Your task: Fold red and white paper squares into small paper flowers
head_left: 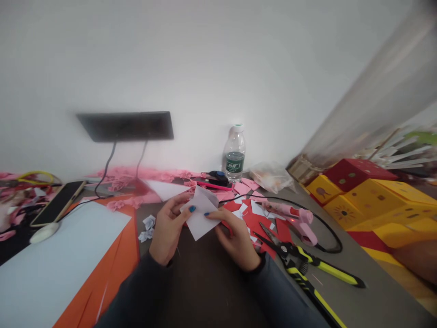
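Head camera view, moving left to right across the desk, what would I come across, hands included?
White rounded object, crumpled paper, left hand, white paper held in both hands, right hand, pink glue gun, yellow boxes.

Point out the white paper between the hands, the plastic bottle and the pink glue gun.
White paper (pixel 200 220): head view, on the middle of its face.
Plastic bottle (pixel 235 162): head view, on its green label.
Pink glue gun (pixel 301 220): head view, where the body meets the handle.
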The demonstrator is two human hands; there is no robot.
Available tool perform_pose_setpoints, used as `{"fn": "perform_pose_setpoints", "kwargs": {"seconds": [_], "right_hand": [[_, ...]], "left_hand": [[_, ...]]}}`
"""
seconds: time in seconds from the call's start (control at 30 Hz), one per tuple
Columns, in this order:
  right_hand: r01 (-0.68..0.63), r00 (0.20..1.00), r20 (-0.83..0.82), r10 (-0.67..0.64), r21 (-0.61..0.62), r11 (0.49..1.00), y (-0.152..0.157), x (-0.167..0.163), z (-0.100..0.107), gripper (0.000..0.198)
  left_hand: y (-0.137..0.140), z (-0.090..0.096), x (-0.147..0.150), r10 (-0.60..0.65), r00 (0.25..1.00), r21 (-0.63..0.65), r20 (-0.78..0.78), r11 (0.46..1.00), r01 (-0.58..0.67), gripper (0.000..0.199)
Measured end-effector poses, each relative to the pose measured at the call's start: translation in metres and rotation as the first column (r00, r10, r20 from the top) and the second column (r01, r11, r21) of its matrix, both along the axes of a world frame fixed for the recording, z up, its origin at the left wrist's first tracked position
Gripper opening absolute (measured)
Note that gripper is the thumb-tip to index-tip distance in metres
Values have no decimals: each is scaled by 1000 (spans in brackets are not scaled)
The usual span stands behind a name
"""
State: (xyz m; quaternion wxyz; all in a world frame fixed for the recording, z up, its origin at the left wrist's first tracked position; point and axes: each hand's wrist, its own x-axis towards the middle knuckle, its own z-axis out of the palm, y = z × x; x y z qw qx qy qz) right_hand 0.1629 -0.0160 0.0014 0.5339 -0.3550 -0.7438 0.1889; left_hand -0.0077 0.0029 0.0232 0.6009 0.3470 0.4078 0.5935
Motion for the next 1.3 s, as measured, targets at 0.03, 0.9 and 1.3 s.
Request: {"fn": "perform_pose_setpoints", "kwargs": {"seconds": [0.03, 0.9, 1.3], "right_hand": [[-12, 1000, 12, 12, 14, 1000, 0, 0, 0, 30], [158, 961, 178, -211, 273, 949, -2, 1, 2, 12], [155, 987, -31, -160, -121, 980, 4, -3, -5, 25]], "left_hand": [[0, 1, 1, -3, 1000, -16, 22, 1000, 3, 41], [-4, 4, -1, -356, 935, -151, 5, 924, 352, 39], [-9, 2, 5, -496, 835, -75, -239, 866, 494, 33]]}}
